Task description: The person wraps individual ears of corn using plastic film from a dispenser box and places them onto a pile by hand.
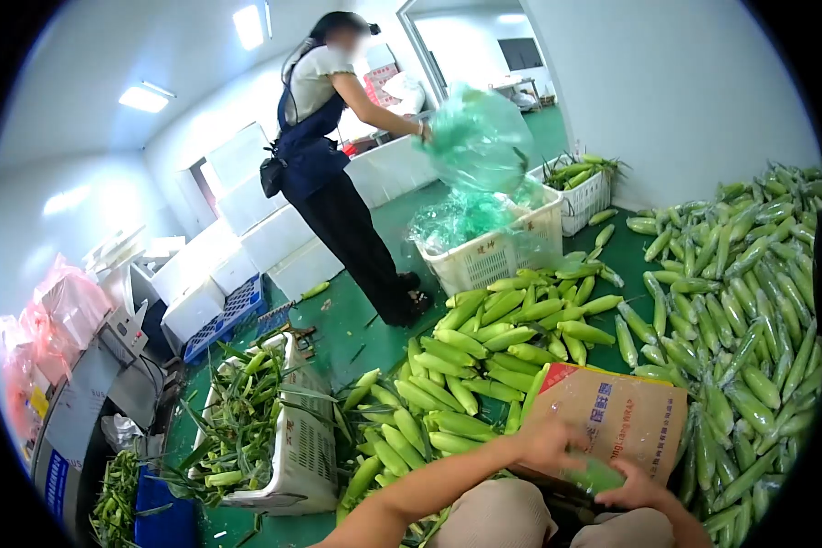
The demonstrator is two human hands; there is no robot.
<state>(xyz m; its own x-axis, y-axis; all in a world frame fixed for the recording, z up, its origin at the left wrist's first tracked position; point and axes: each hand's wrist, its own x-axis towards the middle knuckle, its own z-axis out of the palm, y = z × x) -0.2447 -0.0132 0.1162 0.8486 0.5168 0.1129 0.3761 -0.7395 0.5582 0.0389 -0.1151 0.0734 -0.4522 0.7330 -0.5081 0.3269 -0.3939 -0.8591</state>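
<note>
My left hand (553,445) is low in the centre, beside a cardboard box (612,416) printed with red and dark lettering. Just to its right, my right hand (632,487) has its fingers curved at a blurred green piece (596,476), apparently an ear of corn, lying between both hands. Motion blur hides how the left fingers sit. Unwrapped green corn ears (457,347) are piled on the floor left of and beyond the box. Ears in clear film (735,320) form a large heap on the right.
A co-worker (315,137) stands ahead, holding green plastic bags (479,137) over a white crate (498,260). Another white crate (306,447), full of husks, stands at left. Beyond are a blue pallet (228,317), white foam boxes (288,237) and a crate of corn (586,199).
</note>
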